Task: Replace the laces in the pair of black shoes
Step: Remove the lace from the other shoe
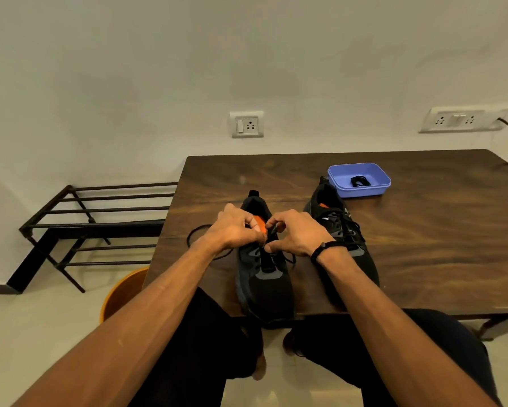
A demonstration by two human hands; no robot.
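Near shoe [264, 277] at table [423, 245] front edge, toe overhanging. Left hand [235, 229] and right hand [295, 230] both over its tongue, fingers [272, 223] curled, pinching black lace [272, 232]. Lace loop [197, 233] trails left of shoe. Second shoe [344, 245] just right. Purple tray [360, 179] behind that, coiled lace [360, 181] inside.
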